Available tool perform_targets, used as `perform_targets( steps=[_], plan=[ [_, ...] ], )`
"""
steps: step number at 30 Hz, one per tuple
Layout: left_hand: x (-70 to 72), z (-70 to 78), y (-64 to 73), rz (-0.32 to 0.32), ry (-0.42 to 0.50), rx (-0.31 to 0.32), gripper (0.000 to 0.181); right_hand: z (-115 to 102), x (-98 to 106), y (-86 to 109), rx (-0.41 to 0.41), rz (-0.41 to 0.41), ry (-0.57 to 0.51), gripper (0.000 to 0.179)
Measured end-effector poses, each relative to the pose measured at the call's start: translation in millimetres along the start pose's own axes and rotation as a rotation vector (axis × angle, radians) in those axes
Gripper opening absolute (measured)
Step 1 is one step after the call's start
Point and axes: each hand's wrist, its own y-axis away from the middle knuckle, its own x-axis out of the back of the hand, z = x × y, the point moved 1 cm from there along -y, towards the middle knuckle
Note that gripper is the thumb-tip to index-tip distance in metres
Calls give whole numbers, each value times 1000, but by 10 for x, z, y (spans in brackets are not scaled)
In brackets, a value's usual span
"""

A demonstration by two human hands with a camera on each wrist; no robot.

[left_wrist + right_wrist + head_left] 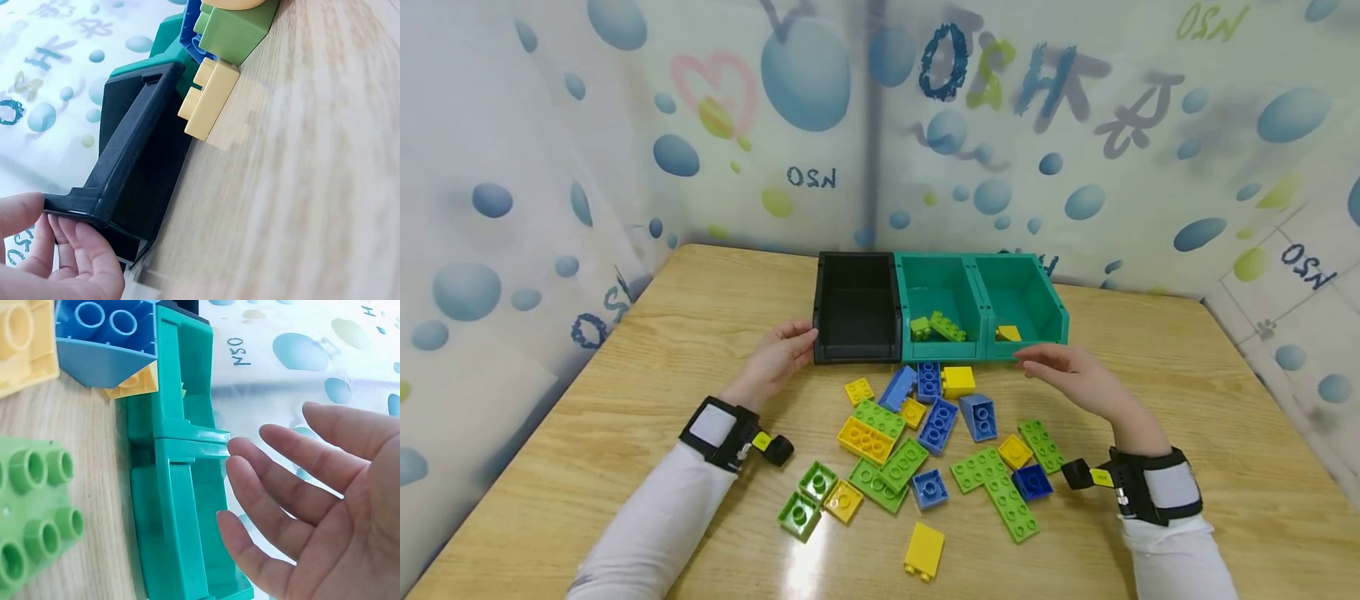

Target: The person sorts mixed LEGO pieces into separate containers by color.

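My left hand pinches the front left corner of a black storage bin; in the left wrist view, the thumb lies over the bin's rim and the fingers curl under its lip. Beside it stands a middle teal bin with light green bricks inside. At the front of the right teal bin, which contains a yellow brick, hovers my right hand. Its fingers are spread and relaxed in the right wrist view, holding nothing. The black bin's interior shows no bricks.
Loose building bricks lie scattered before the bins: blue bricks, green bricks and yellow bricks. The wooden table ends at a patterned curtain behind the bins.
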Motion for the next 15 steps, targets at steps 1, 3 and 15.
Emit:
perform_targets(
  steps=[1, 3, 15],
  plan=[
    [-2, 0, 1, 2, -1, 0, 10, 13, -4, 10, 0, 1, 8, 39],
    [-10, -5, 1, 2, 2, 0, 10, 32, -16, 24, -1, -1, 21, 39],
    [-9, -9, -5, -12, 22, -16, 7, -17, -187, -14, 41, 24, 103, 39]
  ],
)
